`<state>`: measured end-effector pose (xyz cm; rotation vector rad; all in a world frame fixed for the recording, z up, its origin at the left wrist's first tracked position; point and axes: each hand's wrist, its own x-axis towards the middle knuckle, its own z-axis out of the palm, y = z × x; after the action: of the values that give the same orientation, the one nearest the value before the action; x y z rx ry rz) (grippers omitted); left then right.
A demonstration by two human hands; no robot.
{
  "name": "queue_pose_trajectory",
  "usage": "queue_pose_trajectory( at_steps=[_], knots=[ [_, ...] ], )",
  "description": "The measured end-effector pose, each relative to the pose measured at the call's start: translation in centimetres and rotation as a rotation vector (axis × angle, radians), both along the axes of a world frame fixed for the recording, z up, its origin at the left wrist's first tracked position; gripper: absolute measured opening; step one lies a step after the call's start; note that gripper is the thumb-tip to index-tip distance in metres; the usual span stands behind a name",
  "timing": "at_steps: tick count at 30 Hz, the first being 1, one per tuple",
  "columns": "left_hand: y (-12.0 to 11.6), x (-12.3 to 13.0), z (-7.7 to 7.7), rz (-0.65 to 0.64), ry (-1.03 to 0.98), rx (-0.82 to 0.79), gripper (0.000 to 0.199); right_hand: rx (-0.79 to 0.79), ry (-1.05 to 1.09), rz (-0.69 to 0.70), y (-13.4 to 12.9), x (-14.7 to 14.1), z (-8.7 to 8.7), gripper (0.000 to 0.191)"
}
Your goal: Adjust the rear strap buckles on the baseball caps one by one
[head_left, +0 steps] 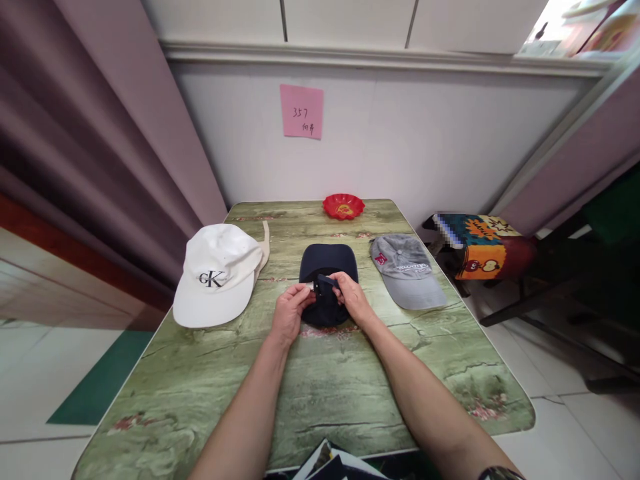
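Observation:
A dark navy cap (329,259) lies at the middle of the table, its brim toward the wall and its back strap toward me. My left hand (291,308) pinches the left side of the strap, where a small pale bit shows. The right part of the strap is between the thumb and fingers of my right hand (351,297). A white cap (220,267) with black letters rests at the left, its beige strap sticking out behind. To the right lies a grey cap (407,267) with white writing and a red mark, brim toward me.
A red scalloped dish (343,206) stands at the far edge of the green wood-patterned table (320,407). On the wall behind is a pink note (302,111). A stool with a colourful cover (483,247) stands beyond the right edge.

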<state>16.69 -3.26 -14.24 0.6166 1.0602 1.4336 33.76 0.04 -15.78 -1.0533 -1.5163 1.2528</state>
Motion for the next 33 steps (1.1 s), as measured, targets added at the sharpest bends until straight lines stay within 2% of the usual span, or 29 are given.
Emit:
queue_pose_trajectory(
  at_steps=[5,9,25,33],
  knots=[
    [-0.06,0.36,0.04,0.006,0.018,0.018,0.031,0.027,0.025,-0.084,-0.03,-0.35,0.18,0.035],
    [-0.11,0.68,-0.07,0.009,0.076,0.047,0.029,0.026,0.030,-0.088,-0.13,-0.41,0.46,0.032],
    [-0.09,0.51,-0.49,-0.017,0.138,0.078,0.028,0.040,0.013,-0.134,-0.08,-0.58,0.41,0.029],
    [-0.14,0.54,-0.58,-0.010,0.144,0.087,0.026,0.108,-0.009,-0.102,-0.06,-0.33,0.10,0.028]
  ],
)
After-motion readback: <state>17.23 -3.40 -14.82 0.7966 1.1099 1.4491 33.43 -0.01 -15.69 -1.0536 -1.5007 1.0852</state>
